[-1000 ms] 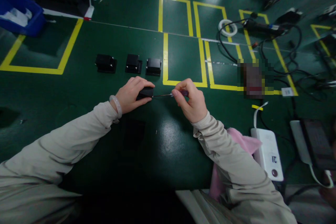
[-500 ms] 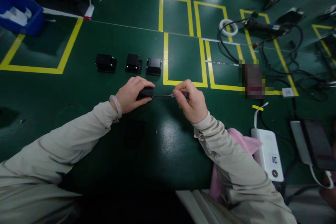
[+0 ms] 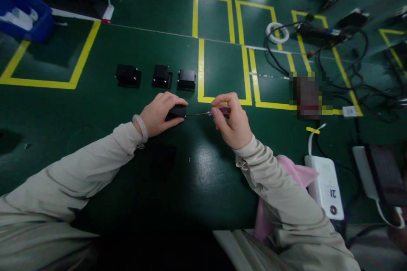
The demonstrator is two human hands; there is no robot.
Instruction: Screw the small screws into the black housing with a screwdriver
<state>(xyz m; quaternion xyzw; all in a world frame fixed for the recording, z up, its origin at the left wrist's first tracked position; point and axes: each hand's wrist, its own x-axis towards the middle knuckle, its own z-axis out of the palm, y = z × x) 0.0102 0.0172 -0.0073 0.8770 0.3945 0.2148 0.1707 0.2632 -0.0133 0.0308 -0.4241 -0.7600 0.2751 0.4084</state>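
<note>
My left hand (image 3: 161,115) is closed round a small black block (image 3: 177,112), its thumb and fingers on opposite sides. In my right hand (image 3: 232,120) is a screwdriver (image 3: 224,111) with a dark reddish handle, pinched between thumb and fingers. Its thin shaft lies nearly level and its tip meets the right end of the block, where a small shiny screw head seems to sit. A loose screw (image 3: 189,159) rests on the green surface nearer to me. Beyond my left hand stand three similar black blocks (image 3: 186,79) with shiny screws at their corners.
A blue bin (image 3: 27,19) with white contents is at the far left. Yellow tape (image 3: 201,72) marks rectangles on the surface. Cables (image 3: 318,67) and a white tape roll (image 3: 277,33) lie to the right. A white power bank (image 3: 324,186) and pink cloth (image 3: 295,171) are by my right forearm.
My right fingers have loosened and shifted on the screwdriver handle, leaving more of it showing, with the index finger raised a little. The left hand and the black block have stayed put.
</note>
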